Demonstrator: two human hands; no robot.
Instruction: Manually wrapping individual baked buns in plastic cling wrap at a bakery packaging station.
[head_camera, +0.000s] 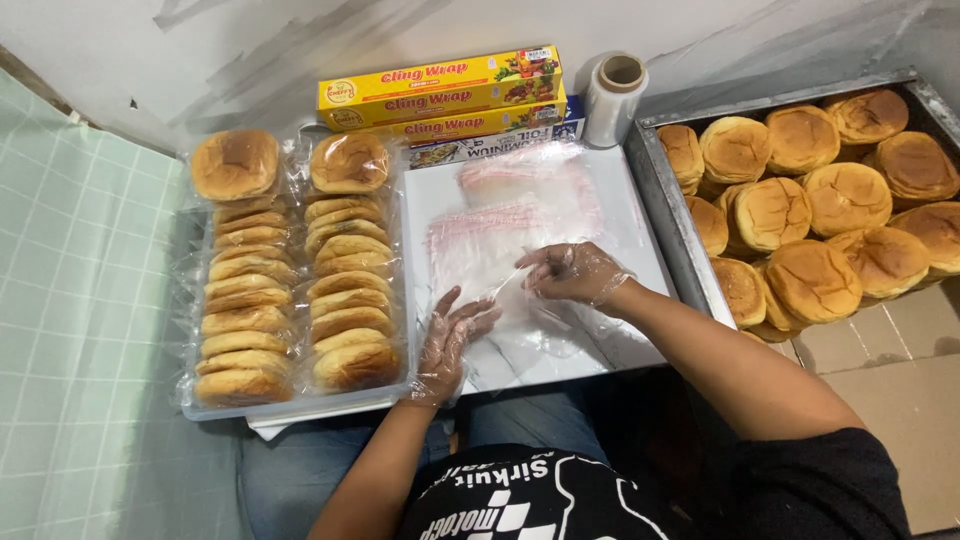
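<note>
A thin clear plastic bag (500, 290) is pinched at its edge by the gloved right hand (572, 272) and touched by the open, gloved left hand (447, 345), over a white board (640, 230) beside wrapped golden buns (290, 270).

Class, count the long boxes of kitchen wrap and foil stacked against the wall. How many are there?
3: two yellow wrap boxes stacked, one blue-and-white foil box lowest, beside the clear film roll. More may be hidden behind.
</note>
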